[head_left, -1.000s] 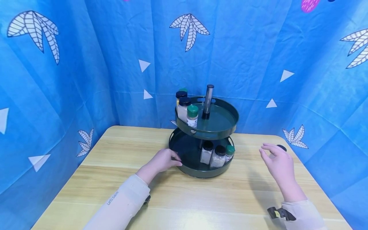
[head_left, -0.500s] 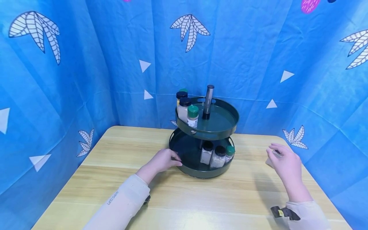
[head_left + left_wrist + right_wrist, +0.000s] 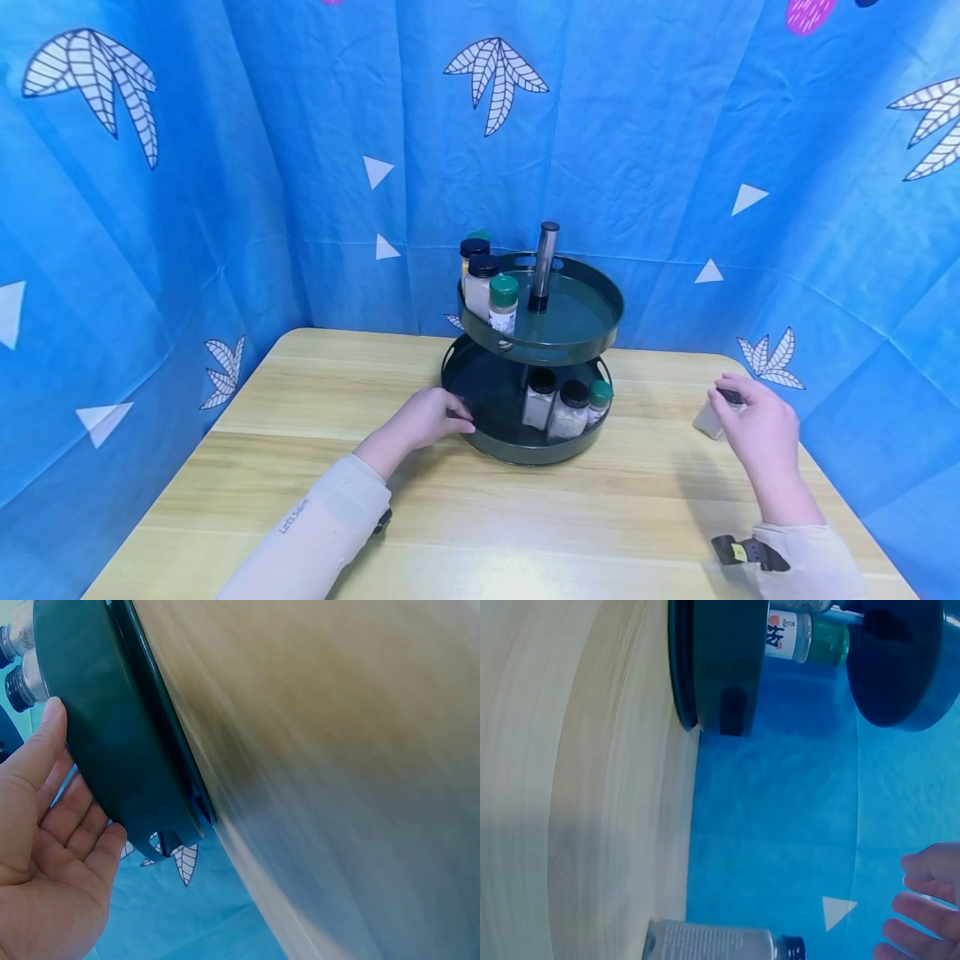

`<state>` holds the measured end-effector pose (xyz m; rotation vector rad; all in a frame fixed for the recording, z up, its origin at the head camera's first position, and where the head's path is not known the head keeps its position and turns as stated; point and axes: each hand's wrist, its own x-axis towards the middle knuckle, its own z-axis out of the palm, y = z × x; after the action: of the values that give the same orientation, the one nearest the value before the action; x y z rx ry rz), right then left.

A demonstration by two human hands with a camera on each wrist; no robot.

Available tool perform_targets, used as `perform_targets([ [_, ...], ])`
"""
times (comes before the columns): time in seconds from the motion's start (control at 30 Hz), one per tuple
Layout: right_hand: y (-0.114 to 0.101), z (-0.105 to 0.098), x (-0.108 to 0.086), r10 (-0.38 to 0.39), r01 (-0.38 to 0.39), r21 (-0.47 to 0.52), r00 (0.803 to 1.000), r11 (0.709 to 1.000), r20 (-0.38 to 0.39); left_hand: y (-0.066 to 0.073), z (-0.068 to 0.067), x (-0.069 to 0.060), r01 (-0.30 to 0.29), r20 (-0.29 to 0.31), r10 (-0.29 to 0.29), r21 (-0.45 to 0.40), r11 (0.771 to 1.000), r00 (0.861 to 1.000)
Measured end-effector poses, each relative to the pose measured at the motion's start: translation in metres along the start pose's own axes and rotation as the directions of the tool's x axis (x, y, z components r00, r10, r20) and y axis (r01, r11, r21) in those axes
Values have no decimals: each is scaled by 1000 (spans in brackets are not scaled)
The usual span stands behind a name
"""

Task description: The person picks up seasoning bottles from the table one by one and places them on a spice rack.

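Observation:
A dark green two-tier turntable rack (image 3: 517, 454) stands on the wooden table. My left hand (image 3: 420, 417) holds the rim of its lower tier at the front left, thumb and fingers at the rim wall (image 3: 105, 727). My right hand (image 3: 765, 433) is raised at the table's right side, fingers loosely bent and holding nothing. Just beyond it stands a clear spice jar (image 3: 707, 421) with a black lid, partly hidden by the hand in the head view. In the right wrist view this jar (image 3: 712, 943) is apart from the fingers (image 3: 922, 911).
The lower tier carries two black-lidded jars (image 3: 568, 417) and a green-capped one (image 3: 599, 400) at its right. Several bottles, including a green-capped bottle (image 3: 502, 308), stand at the upper tier's left. A metal post (image 3: 543, 262) rises through the middle. Blue curtain (image 3: 637, 125) surrounds the table (image 3: 480, 533).
My right hand has moved to the right, and more of the black-lidded jar near it shows now. The left hand and the rack have stayed in place.

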<state>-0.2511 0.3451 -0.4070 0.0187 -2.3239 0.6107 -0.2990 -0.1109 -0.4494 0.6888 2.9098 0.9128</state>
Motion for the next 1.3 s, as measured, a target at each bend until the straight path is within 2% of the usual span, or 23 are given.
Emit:
perform_targets([
  [0.37, 10, -2, 3, 58, -57, -30, 998, 998, 40, -2, 1, 2, -13, 2, 13, 27, 1000, 1000],
  [1.3, 42, 15, 8, 99, -92, -68, 988, 993, 115, -6, 1, 5, -5, 15, 4, 41, 999, 1000],
])
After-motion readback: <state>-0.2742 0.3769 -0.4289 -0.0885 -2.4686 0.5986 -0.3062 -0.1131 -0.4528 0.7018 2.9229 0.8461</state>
